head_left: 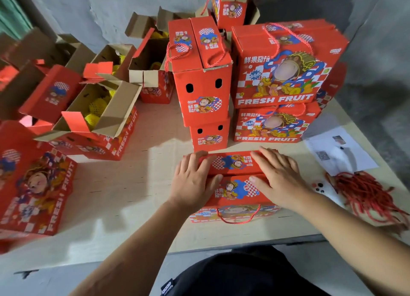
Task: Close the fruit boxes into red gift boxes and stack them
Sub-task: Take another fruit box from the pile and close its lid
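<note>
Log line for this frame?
phase: closing lid | left hand: flat on gift box flaps | right hand: flat on flaps | stacks: behind

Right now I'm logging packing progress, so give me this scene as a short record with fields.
left hand: flat on the box's top flaps
right hand: flat on the same flaps
box being closed: near table edge, rope handle hanging at its front
closed stacks: behind it, two boxes high
open boxes: left, yellow netted fruit inside
red cords: loose pile, right
</note>
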The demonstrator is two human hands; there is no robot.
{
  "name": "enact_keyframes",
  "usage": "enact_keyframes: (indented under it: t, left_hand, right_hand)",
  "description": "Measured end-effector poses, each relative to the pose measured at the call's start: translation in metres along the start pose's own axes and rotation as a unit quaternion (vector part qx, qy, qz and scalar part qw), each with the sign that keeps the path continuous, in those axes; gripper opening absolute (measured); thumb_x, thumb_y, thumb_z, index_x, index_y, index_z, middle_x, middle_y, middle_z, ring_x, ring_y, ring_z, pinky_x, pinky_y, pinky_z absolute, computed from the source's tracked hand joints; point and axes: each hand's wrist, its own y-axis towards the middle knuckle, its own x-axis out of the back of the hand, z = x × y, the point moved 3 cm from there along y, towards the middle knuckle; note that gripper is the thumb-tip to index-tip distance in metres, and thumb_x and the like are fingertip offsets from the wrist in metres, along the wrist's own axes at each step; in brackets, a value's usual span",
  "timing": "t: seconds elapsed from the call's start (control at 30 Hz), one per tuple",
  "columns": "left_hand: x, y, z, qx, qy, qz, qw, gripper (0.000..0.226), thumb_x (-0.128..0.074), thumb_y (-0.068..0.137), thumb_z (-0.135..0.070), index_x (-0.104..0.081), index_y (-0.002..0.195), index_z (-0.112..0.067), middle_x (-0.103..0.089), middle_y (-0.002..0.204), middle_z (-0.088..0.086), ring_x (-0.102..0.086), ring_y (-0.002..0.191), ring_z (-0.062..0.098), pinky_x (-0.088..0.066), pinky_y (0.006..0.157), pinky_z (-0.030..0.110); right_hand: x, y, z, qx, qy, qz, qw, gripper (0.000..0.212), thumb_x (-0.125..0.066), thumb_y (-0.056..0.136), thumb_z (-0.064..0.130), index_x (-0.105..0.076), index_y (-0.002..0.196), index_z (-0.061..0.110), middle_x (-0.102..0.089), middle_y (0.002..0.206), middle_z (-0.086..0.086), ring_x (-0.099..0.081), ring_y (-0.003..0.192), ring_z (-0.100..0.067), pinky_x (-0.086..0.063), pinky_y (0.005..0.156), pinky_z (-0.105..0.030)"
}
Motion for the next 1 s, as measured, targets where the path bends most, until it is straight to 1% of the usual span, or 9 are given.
enact_keyframes:
  t: [0.13,0.27,0.43,0.53,0.63,0.73,0.83,0.93,1.0]
  left_hand:
    - [-0.003,-0.012,-0.007,0.015,0.005,-0.001,1.000,0.059,-0.038,0.104,-0.055,-0.058,0.145,-0.019,-0.055,0.151,0.003,-0.048,0.139,0.031,-0.032,0.121,0.048]
    - [-0.023,-0.030,-0.014,0.008,0.057,0.057,0.997,0.085,-0.022,0.102,-0.076,-0.022,0.166,-0.019,-0.013,0.173,0.002,-0.004,0.161,0.022,-0.006,0.131,0.048]
    - [-0.030,-0.021,-0.009,0.011,0.078,0.141,0.987,0.095,-0.004,0.093,-0.087,0.007,0.165,-0.026,0.013,0.172,-0.006,0.025,0.156,0.014,0.015,0.127,0.042]
    - [-0.021,-0.022,-0.013,-0.027,0.071,0.113,0.991,0.086,-0.009,0.099,-0.080,-0.011,0.166,-0.026,-0.005,0.173,-0.005,0.011,0.160,0.020,0.010,0.129,0.045]
    - [-0.005,-0.041,-0.013,-0.005,-0.027,-0.039,0.999,0.064,-0.035,0.106,-0.063,-0.046,0.156,-0.023,-0.035,0.167,-0.001,-0.023,0.158,0.022,-0.016,0.129,0.049]
    - [-0.001,-0.058,-0.007,0.016,-0.045,-0.118,0.992,0.052,-0.050,0.104,-0.054,-0.056,0.146,-0.023,-0.044,0.160,-0.002,-0.036,0.146,0.024,-0.024,0.122,0.039]
    - [-0.010,-0.066,-0.009,-0.025,-0.008,-0.075,0.997,0.054,-0.053,0.104,-0.054,-0.060,0.144,-0.019,-0.047,0.160,0.000,-0.040,0.149,0.026,-0.032,0.122,0.047]
    - [-0.022,-0.069,-0.011,-0.031,0.029,-0.028,0.999,0.066,-0.051,0.103,-0.060,-0.050,0.154,-0.019,-0.036,0.165,-0.001,-0.027,0.156,0.026,-0.027,0.126,0.054]
    - [-0.026,-0.069,-0.011,-0.032,0.039,-0.035,0.998,0.068,-0.052,0.101,-0.063,-0.051,0.153,-0.019,-0.038,0.164,-0.001,-0.029,0.156,0.026,-0.027,0.126,0.053]
  right_hand:
    - [-0.013,-0.017,0.016,-0.004,-0.024,0.007,1.000,0.082,-0.003,0.096,0.073,0.006,0.165,0.031,0.016,0.172,0.006,0.018,0.158,-0.013,0.010,0.127,-0.035]
    - [-0.020,-0.030,0.024,-0.057,-0.025,0.029,0.998,0.091,0.010,0.090,0.076,0.023,0.160,0.020,0.033,0.164,0.003,0.033,0.152,-0.013,0.023,0.120,-0.030]
    - [-0.028,-0.038,0.031,-0.093,-0.018,0.046,0.994,0.101,0.019,0.083,0.082,0.020,0.162,0.019,0.030,0.167,0.000,0.028,0.154,-0.016,0.016,0.125,-0.035]
    - [-0.016,-0.039,0.032,-0.091,0.031,0.030,0.995,0.101,0.002,0.087,0.083,0.003,0.166,0.019,0.016,0.173,-0.002,0.014,0.159,-0.020,0.005,0.128,-0.041]
    - [-0.001,-0.055,0.028,-0.066,0.113,-0.124,0.984,0.081,-0.039,0.096,0.066,-0.033,0.159,0.015,-0.021,0.169,-0.010,-0.021,0.155,-0.032,-0.024,0.121,-0.052]
    - [0.004,-0.067,0.023,-0.038,0.126,-0.209,0.969,0.069,-0.051,0.095,0.052,-0.042,0.154,0.017,-0.032,0.163,-0.008,-0.033,0.151,-0.030,-0.034,0.115,-0.054]
    - [-0.001,-0.064,0.029,-0.003,0.097,-0.141,0.985,0.074,-0.042,0.098,0.058,-0.031,0.160,0.019,-0.020,0.171,-0.002,-0.021,0.157,-0.025,-0.027,0.122,-0.050]
    - [-0.015,-0.057,0.041,0.002,0.005,0.007,1.000,0.090,-0.012,0.094,0.076,0.001,0.166,0.023,0.016,0.172,0.005,0.017,0.158,-0.013,0.002,0.129,-0.039]
    - [-0.023,-0.058,0.043,-0.007,-0.042,0.045,0.998,0.097,-0.009,0.090,0.082,0.015,0.164,0.024,0.029,0.167,0.005,0.026,0.155,-0.014,0.012,0.127,-0.036]
